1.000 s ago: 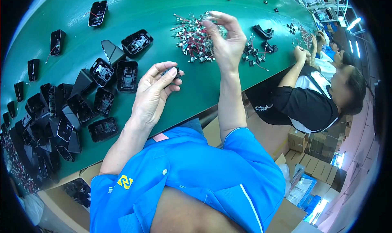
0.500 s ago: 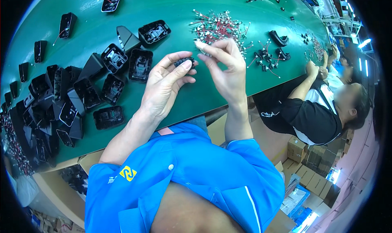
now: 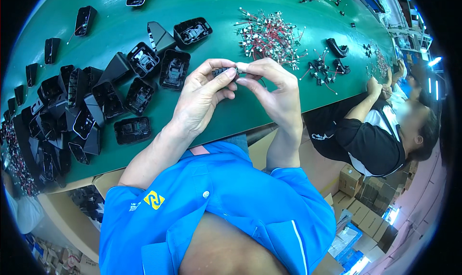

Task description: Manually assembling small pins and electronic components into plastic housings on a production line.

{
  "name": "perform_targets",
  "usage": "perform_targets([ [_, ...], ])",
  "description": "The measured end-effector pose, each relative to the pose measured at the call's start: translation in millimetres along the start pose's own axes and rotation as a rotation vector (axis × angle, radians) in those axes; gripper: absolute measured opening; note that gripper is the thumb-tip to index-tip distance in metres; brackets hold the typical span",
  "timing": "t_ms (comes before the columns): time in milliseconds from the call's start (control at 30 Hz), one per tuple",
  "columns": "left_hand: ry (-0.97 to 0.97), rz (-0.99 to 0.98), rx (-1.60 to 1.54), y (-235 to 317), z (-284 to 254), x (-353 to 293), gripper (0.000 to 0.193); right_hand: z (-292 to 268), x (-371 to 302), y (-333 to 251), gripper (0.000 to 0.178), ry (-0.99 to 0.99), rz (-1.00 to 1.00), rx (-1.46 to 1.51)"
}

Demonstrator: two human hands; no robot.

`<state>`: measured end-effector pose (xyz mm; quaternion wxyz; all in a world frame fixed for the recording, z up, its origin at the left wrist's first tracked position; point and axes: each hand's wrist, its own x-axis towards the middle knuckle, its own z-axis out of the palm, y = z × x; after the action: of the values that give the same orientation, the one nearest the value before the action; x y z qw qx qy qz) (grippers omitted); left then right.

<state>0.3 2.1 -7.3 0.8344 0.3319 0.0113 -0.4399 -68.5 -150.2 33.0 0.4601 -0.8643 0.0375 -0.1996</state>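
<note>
Black part (image 3: pixel 219 72), left grip (image 3: pixel 204 89) (open tabletop (image 3: pixel 236 113) toward near edge)

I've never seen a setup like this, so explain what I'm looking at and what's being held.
There's no machine: these are a person's two bare hands, seen from a fisheye camera worn on the head and looking down, so straight edges bend. On the green table lie black casings at left, a pile of small wired connectors beyond the hands, and a curved black piece farther right. The left hand pinches a small dark part; the right hand has its fingertips close to it, though whether they grip anything is too small to tell. A co-worker is to the right.
</note>
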Motion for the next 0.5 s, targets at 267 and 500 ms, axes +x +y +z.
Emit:
perform_targets([
  [267,-0.054,0.012,-0.061,4,1,1,0.026,14,-10,6,0.018,0.118,0.113,0.247],
  [500,-0.044,0.053,-0.05,9,13,-3,0.031,10,-7,16,0.014,0.229,0.085,0.285],
])
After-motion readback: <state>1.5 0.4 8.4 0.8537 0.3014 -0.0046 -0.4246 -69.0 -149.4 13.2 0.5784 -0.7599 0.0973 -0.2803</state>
